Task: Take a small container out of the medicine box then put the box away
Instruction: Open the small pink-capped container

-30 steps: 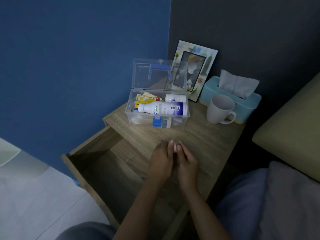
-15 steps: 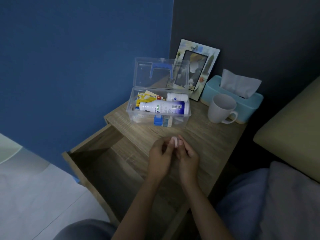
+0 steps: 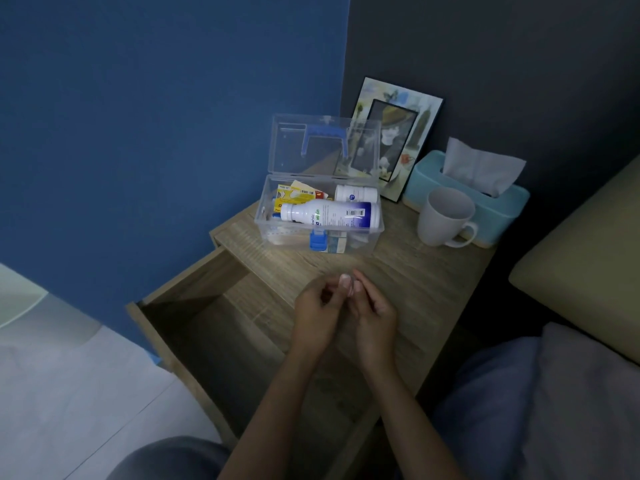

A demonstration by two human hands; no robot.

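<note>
The clear plastic medicine box [image 3: 266, 220] stands on the bedside table with its lid [image 3: 287, 147] up and its blue latch [image 3: 317, 241] at the front. Inside lie a large white and blue bottle [image 3: 325, 213], a smaller white container [image 3: 355, 194] behind it, and yellow packets [image 3: 294, 194]. My left hand [image 3: 317, 315] and my right hand [image 3: 374, 313] are close together over the table's front edge, a short way in front of the box. Their fingertips meet around something small and pale [image 3: 345, 280]. It may be a nail or a small object.
The table's drawer [image 3: 194, 306] is pulled open to the left below my hands. A white mug [image 3: 443, 216], a teal tissue box [image 3: 502, 209] and a picture frame [image 3: 394, 133] stand right of the medicine box. A bed and pillow [image 3: 588, 393] lie on the right.
My hands have risen slightly and drifted towards the box. Their fingers have loosened from a tight clasp to fingertips touching. The box and its contents have not moved.
</note>
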